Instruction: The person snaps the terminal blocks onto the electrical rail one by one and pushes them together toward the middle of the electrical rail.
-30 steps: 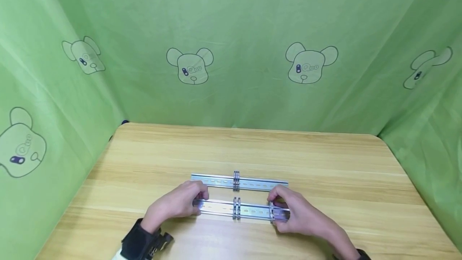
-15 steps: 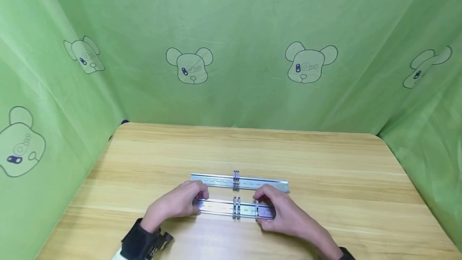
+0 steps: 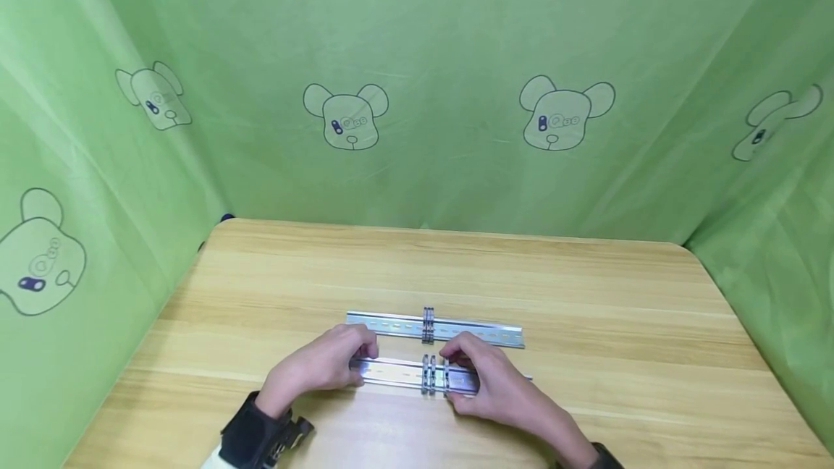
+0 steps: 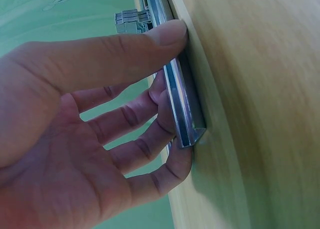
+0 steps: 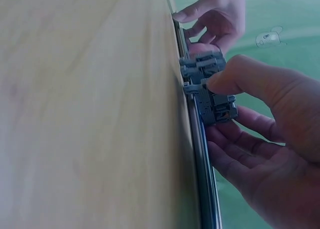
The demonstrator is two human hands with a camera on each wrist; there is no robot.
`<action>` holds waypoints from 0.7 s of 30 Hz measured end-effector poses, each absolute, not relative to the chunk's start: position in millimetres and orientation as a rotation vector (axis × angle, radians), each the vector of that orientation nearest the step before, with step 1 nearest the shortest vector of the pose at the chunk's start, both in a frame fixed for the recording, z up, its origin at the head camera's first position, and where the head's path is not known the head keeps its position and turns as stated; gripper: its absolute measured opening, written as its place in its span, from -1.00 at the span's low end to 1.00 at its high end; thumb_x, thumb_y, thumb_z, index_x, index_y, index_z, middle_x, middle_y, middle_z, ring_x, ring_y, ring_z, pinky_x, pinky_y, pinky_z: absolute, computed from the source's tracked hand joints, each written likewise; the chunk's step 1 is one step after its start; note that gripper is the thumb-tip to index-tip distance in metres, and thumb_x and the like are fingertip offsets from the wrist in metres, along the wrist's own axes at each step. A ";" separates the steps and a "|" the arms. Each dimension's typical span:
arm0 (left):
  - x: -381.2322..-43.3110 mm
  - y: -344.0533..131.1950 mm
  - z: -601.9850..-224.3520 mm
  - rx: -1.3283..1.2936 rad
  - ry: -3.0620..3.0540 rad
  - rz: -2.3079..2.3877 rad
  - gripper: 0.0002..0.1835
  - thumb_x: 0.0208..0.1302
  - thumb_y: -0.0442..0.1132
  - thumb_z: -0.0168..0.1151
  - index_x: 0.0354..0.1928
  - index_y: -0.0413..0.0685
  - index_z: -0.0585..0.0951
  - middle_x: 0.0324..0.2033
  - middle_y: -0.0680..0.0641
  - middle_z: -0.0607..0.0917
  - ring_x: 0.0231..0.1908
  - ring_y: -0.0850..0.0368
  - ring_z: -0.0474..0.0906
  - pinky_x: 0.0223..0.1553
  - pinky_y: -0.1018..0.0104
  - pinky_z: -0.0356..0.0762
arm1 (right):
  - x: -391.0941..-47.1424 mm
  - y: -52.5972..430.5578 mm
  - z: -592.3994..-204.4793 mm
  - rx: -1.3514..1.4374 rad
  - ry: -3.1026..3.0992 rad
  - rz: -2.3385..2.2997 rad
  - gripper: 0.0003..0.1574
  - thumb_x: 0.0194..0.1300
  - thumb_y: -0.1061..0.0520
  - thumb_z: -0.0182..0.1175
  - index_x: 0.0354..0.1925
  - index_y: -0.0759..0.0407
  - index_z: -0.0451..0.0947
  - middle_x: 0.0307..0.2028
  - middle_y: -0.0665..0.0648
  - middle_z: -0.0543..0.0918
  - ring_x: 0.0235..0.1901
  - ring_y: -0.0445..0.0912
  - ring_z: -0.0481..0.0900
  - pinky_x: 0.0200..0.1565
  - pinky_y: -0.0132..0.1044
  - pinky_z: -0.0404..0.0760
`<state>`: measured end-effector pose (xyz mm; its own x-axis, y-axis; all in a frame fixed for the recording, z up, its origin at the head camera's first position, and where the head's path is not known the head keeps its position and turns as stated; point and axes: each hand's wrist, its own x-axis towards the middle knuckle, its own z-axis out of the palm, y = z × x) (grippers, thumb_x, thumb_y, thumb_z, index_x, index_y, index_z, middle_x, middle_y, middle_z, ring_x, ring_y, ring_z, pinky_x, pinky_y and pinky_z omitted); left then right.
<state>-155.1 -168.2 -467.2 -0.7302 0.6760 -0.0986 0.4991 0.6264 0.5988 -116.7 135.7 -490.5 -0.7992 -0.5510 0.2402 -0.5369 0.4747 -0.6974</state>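
A slotted metal DIN rail lies along the near part of the table. My left hand grips its left end; in the left wrist view the thumb crosses the front edge and the fingers curl behind. Near the rail's middle, two slim grey terminal blocks sit mounted. Just right of them, my right hand pinches a third grey terminal block on the rail between thumb and fingers. Part of the rail is hidden under that hand, and its right tip shows beyond it.
Behind, a second DIN rail lies parallel, carrying a pair of terminal blocks at its middle. The wooden table ends at a green curtain printed with bear heads, which also hangs along both sides.
My right hand has slid leftward along the near rail with its terminal block, closing most of the distance to the two mounted blocks. The left hand holds its place at the rail's end.
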 end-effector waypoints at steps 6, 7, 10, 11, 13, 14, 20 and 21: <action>-154.4 -167.8 -465.8 0.946 2.532 0.797 -0.65 -0.07 -0.45 0.57 -0.27 -0.04 0.61 -0.39 0.10 0.56 -0.34 0.19 0.48 -0.26 0.37 0.52 | -117.0 128.7 -492.0 -0.989 2.707 -1.231 -0.27 -0.12 0.27 0.55 0.07 0.22 0.51 -0.07 0.00 0.62 -0.12 -0.13 0.64 -0.03 -0.26 0.71; -154.4 -167.8 -465.8 0.945 2.532 0.795 -0.65 -0.07 -0.45 0.57 -0.27 -0.04 0.61 -0.39 0.10 0.56 -0.34 0.19 0.48 -0.26 0.37 0.51 | -117.0 127.9 -491.9 -0.987 2.711 -1.225 -0.27 -0.12 0.26 0.55 0.07 0.22 0.51 -0.06 0.00 0.62 -0.12 -0.13 0.64 -0.03 -0.26 0.71; -154.4 -167.8 -466.2 0.945 2.534 0.791 -0.64 -0.07 -0.44 0.57 -0.27 -0.03 0.61 -0.39 0.11 0.56 -0.34 0.19 0.47 -0.25 0.37 0.51 | -117.4 125.7 -491.8 -0.981 2.710 -1.214 -0.27 -0.10 0.26 0.54 0.09 0.22 0.51 -0.05 -0.01 0.62 -0.10 -0.13 0.64 -0.01 -0.26 0.70; -154.5 -167.8 -466.3 0.946 2.534 0.790 -0.64 -0.07 -0.44 0.57 -0.27 -0.03 0.61 -0.39 0.11 0.56 -0.34 0.19 0.47 -0.25 0.37 0.51 | -117.5 125.0 -491.7 -0.978 2.709 -1.213 -0.27 -0.10 0.26 0.55 0.09 0.21 0.51 -0.04 -0.01 0.62 -0.09 -0.13 0.64 0.00 -0.25 0.70; -154.5 -167.9 -466.3 0.950 2.535 0.789 -0.64 -0.07 -0.44 0.57 -0.27 -0.03 0.61 -0.39 0.11 0.56 -0.35 0.19 0.47 -0.26 0.37 0.51 | -117.7 123.4 -491.5 -0.972 2.702 -1.213 -0.26 -0.10 0.26 0.55 0.09 0.21 0.51 -0.04 -0.01 0.62 -0.08 -0.14 0.64 0.00 -0.25 0.70; -154.5 -167.9 -466.3 0.950 2.535 0.790 -0.64 -0.07 -0.44 0.57 -0.27 -0.03 0.61 -0.39 0.11 0.56 -0.35 0.19 0.47 -0.26 0.37 0.51 | -117.8 122.6 -491.4 -0.969 2.698 -1.213 -0.26 -0.09 0.26 0.55 0.10 0.21 0.51 -0.04 -0.01 0.61 -0.08 -0.13 0.64 0.00 -0.24 0.70; -154.7 -168.0 -466.6 0.951 2.537 0.788 -0.64 -0.07 -0.45 0.58 -0.27 -0.04 0.61 -0.39 0.10 0.56 -0.35 0.19 0.48 -0.26 0.37 0.52 | -118.5 117.9 -489.2 -0.950 2.686 -1.190 -0.26 -0.06 0.24 0.54 0.13 0.21 0.52 -0.01 0.00 0.61 -0.06 -0.13 0.63 0.03 -0.24 0.69; -154.8 -168.0 -466.7 0.951 2.538 0.787 -0.64 -0.07 -0.45 0.58 -0.27 -0.04 0.61 -0.39 0.10 0.56 -0.34 0.19 0.48 -0.25 0.36 0.52 | -118.6 117.3 -488.6 -0.948 2.686 -1.182 -0.27 -0.05 0.23 0.54 0.13 0.20 0.52 -0.01 0.00 0.61 -0.05 -0.14 0.63 0.04 -0.24 0.69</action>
